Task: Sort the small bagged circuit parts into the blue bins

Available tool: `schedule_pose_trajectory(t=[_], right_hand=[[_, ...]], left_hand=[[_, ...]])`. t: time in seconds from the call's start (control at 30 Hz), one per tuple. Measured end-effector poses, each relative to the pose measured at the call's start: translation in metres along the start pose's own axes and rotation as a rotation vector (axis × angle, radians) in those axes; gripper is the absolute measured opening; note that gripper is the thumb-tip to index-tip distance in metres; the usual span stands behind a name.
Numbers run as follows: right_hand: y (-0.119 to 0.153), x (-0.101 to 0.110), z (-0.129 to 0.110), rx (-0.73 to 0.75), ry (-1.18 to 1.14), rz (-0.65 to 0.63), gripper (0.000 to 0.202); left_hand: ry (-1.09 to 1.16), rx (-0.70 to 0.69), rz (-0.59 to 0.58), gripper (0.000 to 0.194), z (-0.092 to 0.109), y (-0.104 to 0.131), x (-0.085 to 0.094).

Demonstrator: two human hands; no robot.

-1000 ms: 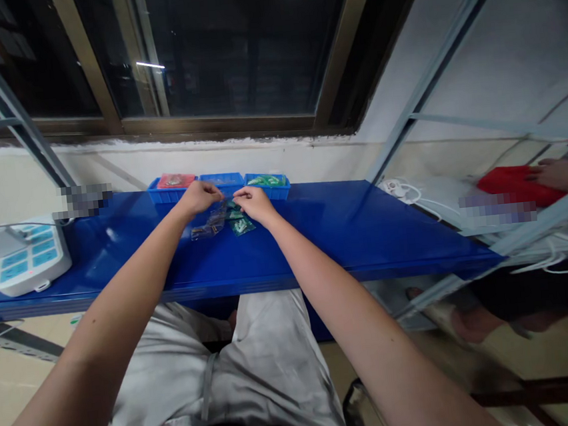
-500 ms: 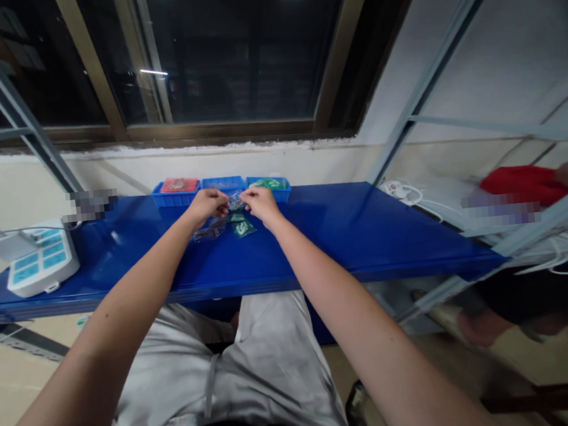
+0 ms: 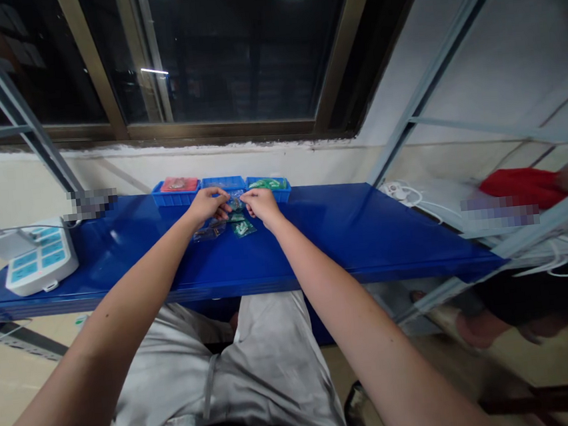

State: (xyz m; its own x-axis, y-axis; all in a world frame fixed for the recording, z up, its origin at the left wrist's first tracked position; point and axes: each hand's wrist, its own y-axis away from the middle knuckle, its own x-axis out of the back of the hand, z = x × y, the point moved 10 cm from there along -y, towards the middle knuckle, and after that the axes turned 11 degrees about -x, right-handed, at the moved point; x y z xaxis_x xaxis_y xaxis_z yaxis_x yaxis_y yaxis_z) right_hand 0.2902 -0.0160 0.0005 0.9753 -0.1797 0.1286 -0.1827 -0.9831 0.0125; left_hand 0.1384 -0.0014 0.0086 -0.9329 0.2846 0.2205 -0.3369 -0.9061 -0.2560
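Note:
My left hand (image 3: 211, 205) and my right hand (image 3: 262, 206) face each other above the blue table (image 3: 336, 235). Between them is a small clear plastic bag (image 3: 235, 200) with tiny contents that I cannot make out. The fingertips of each hand are pinched at opposite sides of this bag. Just below, on the tabletop, lie a green-printed packet (image 3: 243, 227) with white pieces and a clear packet (image 3: 209, 231) with dark contents. Part of another green packet shows under the hands.
Along the back edge stand blue bins: a left bin (image 3: 176, 198) with a red packet, a middle bin (image 3: 221, 182), and a right bin (image 3: 282, 191) with green packets. A white power strip (image 3: 42, 263) sits at left. A person in red (image 3: 517, 185) is at right, beyond a metal post.
My fingers shift slightly at the plastic bag, and the bag seems a little lower and narrower between them. The packets and bins stay in place.

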Motion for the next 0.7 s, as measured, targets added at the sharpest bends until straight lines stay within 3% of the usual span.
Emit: schedule_pose_trajectory(t=[0.23,0.33,0.5,0.7], right_hand=[[-0.001,-0.006,0.002,-0.053,-0.194,-0.079,0.02],[-0.003,-0.006,-0.004,0.044,-0.134,-0.062,0.009],[-0.006,-0.004,-0.008,0.163,0.015,-0.009,0.013],[-0.005,-0.003,-0.007,0.14,0.038,0.005,0.01]], left_hand=[[0.067,-0.066,-0.005,0.02,0.007,-0.001,-0.002],[0.007,-0.1,0.015,0.016,0.008,-0.003,0.0],[0.012,-0.134,0.034,0.024,0.007,-0.004,0.0],[0.008,-0.126,0.067,0.014,0.005,-0.005,0.003]])
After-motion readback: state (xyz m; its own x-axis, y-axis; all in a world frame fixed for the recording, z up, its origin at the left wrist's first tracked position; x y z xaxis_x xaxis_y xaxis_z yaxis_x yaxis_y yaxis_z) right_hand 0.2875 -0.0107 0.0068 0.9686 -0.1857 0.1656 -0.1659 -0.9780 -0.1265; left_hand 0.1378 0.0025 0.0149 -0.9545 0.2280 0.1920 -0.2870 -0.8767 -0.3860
